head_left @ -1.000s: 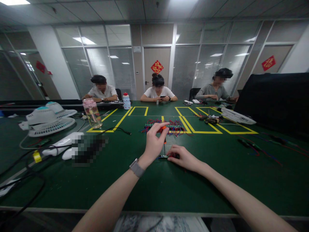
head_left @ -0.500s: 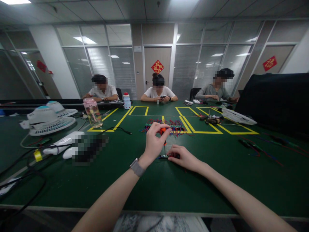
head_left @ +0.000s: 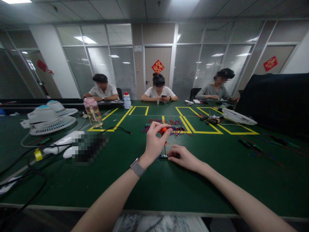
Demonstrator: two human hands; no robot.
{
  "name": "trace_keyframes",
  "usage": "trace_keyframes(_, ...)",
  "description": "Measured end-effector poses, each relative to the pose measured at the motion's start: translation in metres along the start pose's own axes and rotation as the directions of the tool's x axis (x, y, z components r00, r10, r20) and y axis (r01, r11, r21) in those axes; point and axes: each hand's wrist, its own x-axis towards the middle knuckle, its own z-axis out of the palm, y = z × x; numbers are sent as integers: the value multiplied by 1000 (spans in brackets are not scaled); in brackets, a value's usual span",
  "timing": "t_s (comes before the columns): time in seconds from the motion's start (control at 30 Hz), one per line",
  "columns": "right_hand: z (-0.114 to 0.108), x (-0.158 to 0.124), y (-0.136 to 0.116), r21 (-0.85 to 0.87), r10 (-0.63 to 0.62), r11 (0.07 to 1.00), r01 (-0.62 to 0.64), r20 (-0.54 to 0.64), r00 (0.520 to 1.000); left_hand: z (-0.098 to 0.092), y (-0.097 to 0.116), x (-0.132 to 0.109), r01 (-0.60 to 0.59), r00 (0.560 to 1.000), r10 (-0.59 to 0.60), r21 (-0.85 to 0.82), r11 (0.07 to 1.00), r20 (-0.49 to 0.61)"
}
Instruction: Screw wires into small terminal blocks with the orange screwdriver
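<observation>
Hold the screwdriver, pinched by its orange handle in the left hand, upright over the small circuit board on the table, and steady the board with the right hand, whose fingers apparently grip its right end.

Beyond the grip, a door stands between glass walls; above, a ceiling light glows; beneath spreads a green table.
</observation>
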Motion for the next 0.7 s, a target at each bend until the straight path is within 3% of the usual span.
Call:
trace_keyframes(0.2,0,0,0,-6,-6,1000,6,1,1000,3,-6,-1,59,996,-51,-110,992,70)
trace_keyframes(0.43,0,0,0,3,5,1000,-5,5,1000,0,0,0,-3,1000,3,39,999,-12)
trace_keyframes(0.6,-1,0,0,11,6,1000,-6,9,1000,-1,-2,2,35,998,-32,-47,998,48)
trace_keyframes(0.7,-1,0,0,6,6,1000,-6,10,1000,-1,-1,2,26,999,-26,-29,999,30)
